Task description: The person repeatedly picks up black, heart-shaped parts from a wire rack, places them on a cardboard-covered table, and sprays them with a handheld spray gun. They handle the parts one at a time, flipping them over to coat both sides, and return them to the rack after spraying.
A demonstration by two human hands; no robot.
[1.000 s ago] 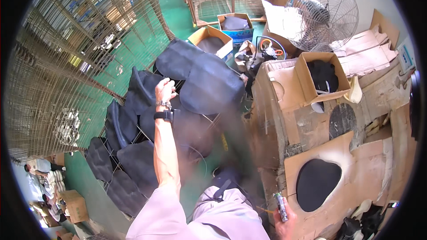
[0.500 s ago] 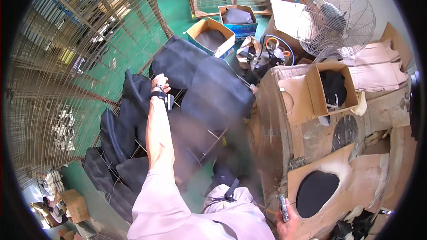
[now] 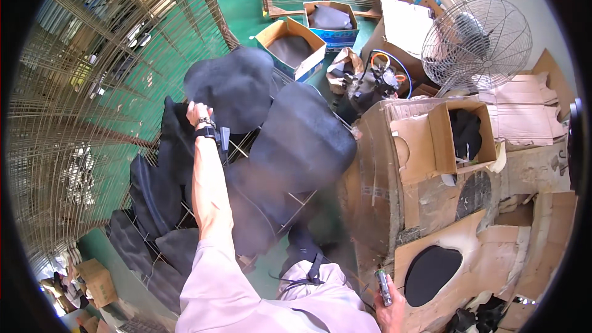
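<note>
My left hand (image 3: 199,114) reaches out over a wire rack, its fingers closed at the near-left edge of a rounded black sheet (image 3: 231,86). A watch and a wristband with a small grey device are on that wrist. Right of that sheet lies another black sheet (image 3: 302,135), and several more overlap below and to the left. At the lower right, my right hand (image 3: 390,309) grips a silver spray gun (image 3: 384,288); part of the gun is hidden by the fingers. Beside it, a black rounded piece (image 3: 433,275) lies flat on cardboard.
Wire racks (image 3: 80,117) stand along the left. Two blue-sided boxes (image 3: 288,49) holding dark pieces sit ahead on the green floor. A machine with hoses (image 3: 382,77), a fan (image 3: 478,43) and an open cardboard box (image 3: 441,139) are on the right.
My left hand has moved left, and the black sheet at its fingers has shifted left with it, apart from the neighbouring sheet. My right hand still holds the spray gun, slightly lower left.
</note>
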